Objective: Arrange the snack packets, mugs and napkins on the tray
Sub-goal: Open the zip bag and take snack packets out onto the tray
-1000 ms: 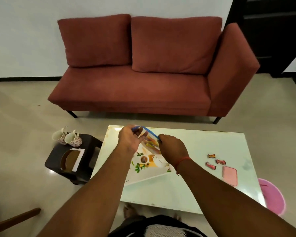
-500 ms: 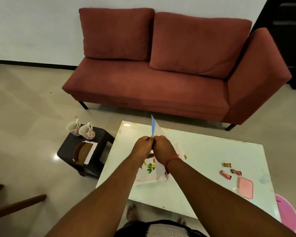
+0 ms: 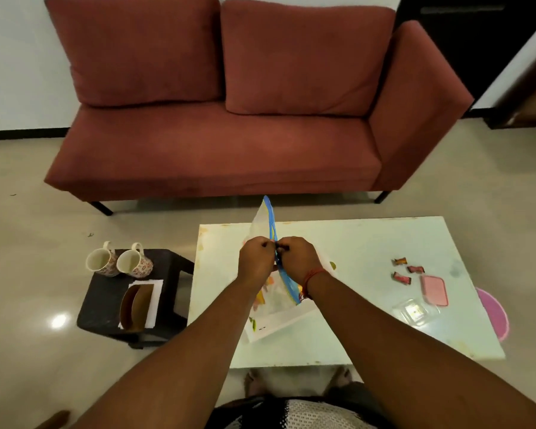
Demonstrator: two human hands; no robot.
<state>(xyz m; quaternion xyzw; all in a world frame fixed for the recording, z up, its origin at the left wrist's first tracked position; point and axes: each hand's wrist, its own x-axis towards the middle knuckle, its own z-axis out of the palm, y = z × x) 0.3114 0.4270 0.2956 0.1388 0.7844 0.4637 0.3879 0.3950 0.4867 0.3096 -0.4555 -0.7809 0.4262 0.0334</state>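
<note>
A clear plastic bag [image 3: 265, 224] with a blue zip strip is held upright between two hands above a pale surface [image 3: 369, 243]. The left hand [image 3: 256, 261] and the right hand [image 3: 300, 260] are pressed close together, knuckles almost touching, and the bag's blue edge is pinched between the curled fingers of both. The top of the bag rises above the hands; its lower part hangs below them, over a white tray [image 3: 276, 323] printed with flowers that lies on the surface. A red thread is worn on the right wrist.

To the right of the hands, well apart from them, three small wrapped snack packets [image 3: 407, 270] are scattered on the surface. Just beside these a pink lid [image 3: 433, 290] is seen, and near it one clear plastic box [image 3: 415, 311].

To the left, on the floor, a low dark stool [image 3: 106, 301] is placed. Two flowered mugs [image 3: 119, 263] are set on it side by side, touching or nearly so. In front of them one stack of white napkins [image 3: 155, 286] is laid, with a brown curved holder [image 3: 135, 308] resting on top.

Behind everything a red sofa [image 3: 229, 134] with two back cushions is set against a white wall. A pink round object [image 3: 494, 314] is partly visible past the right edge of the surface.
</note>
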